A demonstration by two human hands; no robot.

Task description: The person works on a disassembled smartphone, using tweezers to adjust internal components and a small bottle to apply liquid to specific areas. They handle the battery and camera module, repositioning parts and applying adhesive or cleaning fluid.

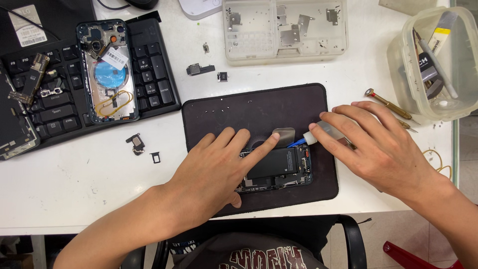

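Pinning down the opened phone (279, 169) mid-frame on the black mat (259, 107), the left hand (219, 164) is lying flat over it, fingers spread, index stretching toward a thin metal pry sheet (284, 135) at the phone's top edge. It's pressing, not gripping anything. The right hand (383, 149) is pinching a small bottle (326, 132) with a blue nozzle, tip aimed right at the seam by the battery (274, 163).

Looks to me like the battery-loosening step: liquid is going in along the edge while the sheet is sitting wedged there. I'd guess the next move calls for a slow, shallow slide of that sheet under the battery, no bending it.

Counting stuff: two hands, one phone on the mat, one bottle, one pry sheet. Upper left there's one keyboard (154, 74) with a second phone shell (107, 69) lying on it. Top centre is sitting one clear parts tray (284, 55), and far right one plastic tub (438, 104) of tools. One gold screwdriver (386, 103) is lying just beside the tub.
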